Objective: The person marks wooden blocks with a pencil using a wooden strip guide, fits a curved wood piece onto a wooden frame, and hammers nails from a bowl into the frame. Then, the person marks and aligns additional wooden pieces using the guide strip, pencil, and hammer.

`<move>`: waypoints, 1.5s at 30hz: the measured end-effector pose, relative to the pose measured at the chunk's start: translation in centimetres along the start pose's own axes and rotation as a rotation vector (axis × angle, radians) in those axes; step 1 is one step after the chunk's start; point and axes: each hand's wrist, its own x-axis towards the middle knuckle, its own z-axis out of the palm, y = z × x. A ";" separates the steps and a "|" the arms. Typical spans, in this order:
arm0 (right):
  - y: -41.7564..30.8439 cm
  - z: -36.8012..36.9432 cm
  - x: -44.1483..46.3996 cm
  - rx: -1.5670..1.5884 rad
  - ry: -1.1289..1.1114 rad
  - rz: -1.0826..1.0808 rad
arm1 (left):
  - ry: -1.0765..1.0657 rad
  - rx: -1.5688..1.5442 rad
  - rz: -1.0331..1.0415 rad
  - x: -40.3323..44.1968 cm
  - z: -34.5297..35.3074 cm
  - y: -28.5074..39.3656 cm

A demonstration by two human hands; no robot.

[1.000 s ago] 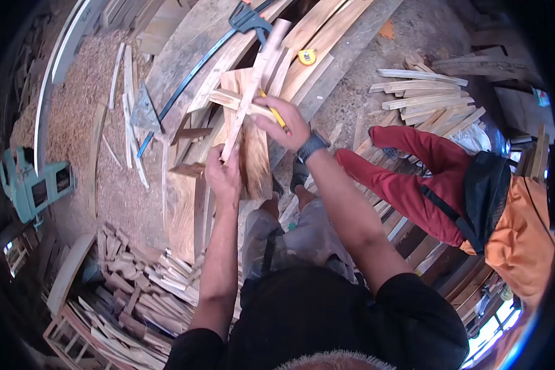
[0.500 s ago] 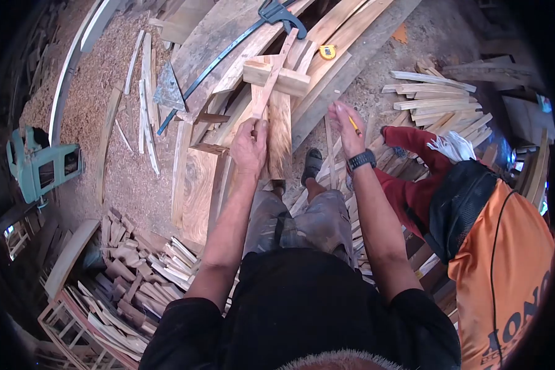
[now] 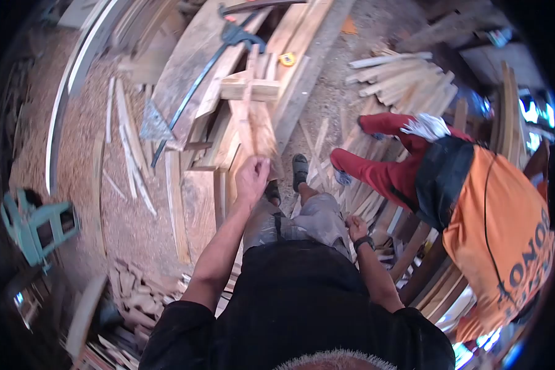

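Note:
My left hand (image 3: 253,177) is closed at the near end of a wide wooden board (image 3: 262,132). Whether anything is between its fingers is hidden. Beyond it, a thin wooden strip (image 3: 249,83) crosses a short wooden block (image 3: 266,90) on the board. My right hand (image 3: 356,228) is low beside my right thigh, fingers curled; no pencil shows in it. A blue-black bar clamp (image 3: 237,35) lies past the strip's far end, and a yellow tape measure (image 3: 287,59) sits right of the block.
At right, a person in an orange shirt (image 3: 493,216) bends near stacked wood strips (image 3: 407,77). A green plastic stool (image 3: 40,225) lies at left. A triangular metal plate (image 3: 156,123) is by the clamp bar. Wood offcuts (image 3: 139,293) are piled at lower left.
My right hand has dropped back from beside the board to my thigh, and its pencil is out of sight. My left hand has drawn back from the strip's near end. The view has shifted.

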 end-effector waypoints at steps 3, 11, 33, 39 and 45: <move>-3.5 -2.7 -7.8 -0.164 -0.035 0.387 | -0.236 0.027 0.183 -1.7 2.1 0.0; -3.3 0.8 -15.1 -0.061 0.076 0.571 | -0.445 0.196 0.496 0.5 7.0 2.5; 4.7 0.3 -6.9 0.511 0.512 0.523 | -0.895 0.694 0.364 9.9 17.7 -5.4; 2.0 0.0 -7.8 0.480 0.537 0.683 | -1.034 0.529 0.252 12.7 21.5 -2.9; -3.1 -2.1 -10.8 0.626 0.947 0.457 | -1.100 0.224 0.007 13.9 23.8 -0.9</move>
